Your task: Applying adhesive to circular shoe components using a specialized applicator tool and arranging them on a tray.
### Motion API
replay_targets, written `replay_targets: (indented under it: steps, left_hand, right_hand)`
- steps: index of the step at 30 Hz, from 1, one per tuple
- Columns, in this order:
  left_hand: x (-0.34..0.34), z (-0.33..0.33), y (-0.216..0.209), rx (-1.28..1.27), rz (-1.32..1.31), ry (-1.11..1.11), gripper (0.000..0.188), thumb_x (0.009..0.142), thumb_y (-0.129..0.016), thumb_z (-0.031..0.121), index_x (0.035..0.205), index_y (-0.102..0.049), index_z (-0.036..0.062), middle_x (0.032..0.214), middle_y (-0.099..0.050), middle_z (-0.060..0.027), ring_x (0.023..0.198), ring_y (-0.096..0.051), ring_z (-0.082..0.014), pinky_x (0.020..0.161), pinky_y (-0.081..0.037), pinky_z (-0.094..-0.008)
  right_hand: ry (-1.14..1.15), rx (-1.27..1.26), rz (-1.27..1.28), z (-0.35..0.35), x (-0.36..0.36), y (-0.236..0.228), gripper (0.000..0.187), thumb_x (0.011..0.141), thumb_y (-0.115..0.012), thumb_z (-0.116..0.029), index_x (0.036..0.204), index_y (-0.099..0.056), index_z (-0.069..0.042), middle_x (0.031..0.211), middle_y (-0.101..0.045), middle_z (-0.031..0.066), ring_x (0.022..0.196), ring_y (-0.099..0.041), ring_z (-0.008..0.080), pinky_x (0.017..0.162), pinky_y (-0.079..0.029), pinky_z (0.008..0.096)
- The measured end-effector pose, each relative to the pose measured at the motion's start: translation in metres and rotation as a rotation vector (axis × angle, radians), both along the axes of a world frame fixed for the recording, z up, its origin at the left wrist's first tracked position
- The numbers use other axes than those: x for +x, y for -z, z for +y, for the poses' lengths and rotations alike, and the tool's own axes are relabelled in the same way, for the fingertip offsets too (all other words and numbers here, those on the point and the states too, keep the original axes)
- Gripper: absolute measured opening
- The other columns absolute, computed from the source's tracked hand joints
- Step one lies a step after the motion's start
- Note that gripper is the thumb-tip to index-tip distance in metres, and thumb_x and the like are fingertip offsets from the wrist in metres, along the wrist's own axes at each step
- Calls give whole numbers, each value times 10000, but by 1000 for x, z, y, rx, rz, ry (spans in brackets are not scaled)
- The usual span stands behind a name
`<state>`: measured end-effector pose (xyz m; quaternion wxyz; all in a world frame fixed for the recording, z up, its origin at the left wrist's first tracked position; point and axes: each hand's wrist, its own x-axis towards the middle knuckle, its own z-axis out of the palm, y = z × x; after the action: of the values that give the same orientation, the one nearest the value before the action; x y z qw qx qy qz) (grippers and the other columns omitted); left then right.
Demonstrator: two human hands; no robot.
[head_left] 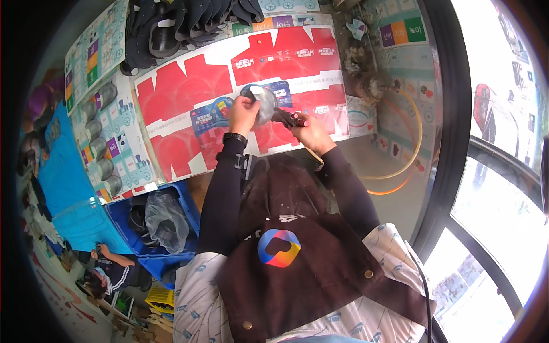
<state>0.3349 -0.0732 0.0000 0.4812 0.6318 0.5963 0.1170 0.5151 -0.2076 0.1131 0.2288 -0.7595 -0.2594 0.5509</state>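
My left hand (pixel 245 116) is closed on the edge of a grey, rounded, cup-like piece (pixel 265 107) above the table. In my right hand (pixel 313 135) is a dark spray gun (pixel 285 118), gripped by its handle. Its nozzle end lies close to the right side of the grey piece; whether they touch I cannot tell. Under both hands lies a red and white printed sheet (pixel 189 86) with blue patches. Several similar grey cup-like pieces (pixel 98 147) stand in a row along the table's left part.
Dark curved pieces (pixel 166 39) are heaped at the table's far side. A yellow-orange hose (pixel 419 123) loops at the right, near a glass door (pixel 486 171). A blue bin (pixel 186 208) with a clear plastic bag stands below left. Another person (pixel 108 268) is at lower left.
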Motion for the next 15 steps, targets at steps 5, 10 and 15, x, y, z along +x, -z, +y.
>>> replay_targets:
  steps: [5, 10, 15]
  left_hand:
    - [-49, 10, 55, -66, -37, -85, 319, 946, -728, 207, 1149, -648, -25, 1008, -730, -103, 772, -704, -161, 626, -570, -293]
    - [-60, 17, 68, -147, -36, -101, 287, 976, -693, 213, 1163, -654, -2, 1038, -722, -63, 783, -692, -142, 658, -546, -278]
    - [-59, 21, 56, -212, -69, -111, 323, 1005, -645, 295, 1146, -691, 8, 996, -719, -40, 793, -662, -115, 660, -507, -273]
  right_hand:
    - [26, 127, 170, 11, -2, -19, 378, 859, -684, -134, 1215, -661, -7, 898, -722, 98, 768, -653, 157, 660, -509, 320]
    - [-155, 146, -51, 47, -14, -19, 384, 846, -638, -214, 1170, -663, -8, 982, -705, 271, 962, -679, 453, 849, -529, 460]
    - [23, 117, -96, 61, -26, -11, 378, 831, -588, -198, 1120, -697, 19, 992, -686, 324, 1034, -648, 487, 901, -519, 484]
